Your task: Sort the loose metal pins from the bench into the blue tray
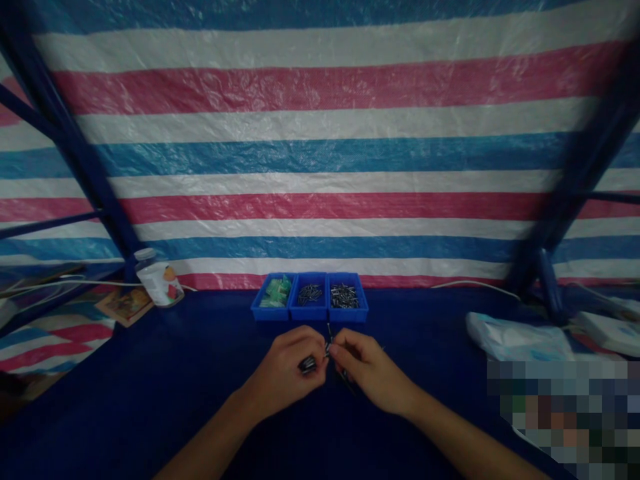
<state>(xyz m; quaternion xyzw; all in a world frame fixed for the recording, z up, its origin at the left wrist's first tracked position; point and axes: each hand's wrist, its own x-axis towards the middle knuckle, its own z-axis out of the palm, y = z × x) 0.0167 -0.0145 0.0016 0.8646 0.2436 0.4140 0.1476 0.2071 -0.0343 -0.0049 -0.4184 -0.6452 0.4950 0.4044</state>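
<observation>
My left hand (283, 370) and my right hand (367, 370) meet low in the middle of the dark blue table top (150, 393). My left fingers pinch a small dark metal part (307, 364), which looks like a bundle of short pins. My right fingers grip a thin dark rod (343, 370), partly hidden by the hand, that runs past the fingertips. Just beyond both hands stands a blue three-compartment tray (309, 313). Green plastic pieces (276, 292) fill its left compartment, dark screws (310, 294) its middle, and metal pins (344, 297) its right.
A striped plastic tarp (320, 160) hangs behind the table between blue frame posts (565, 180). A white jar (159, 283) and a small picture card (124, 307) sit far left. A white plastic bag (515, 339) lies at the right, beside a pixelated patch.
</observation>
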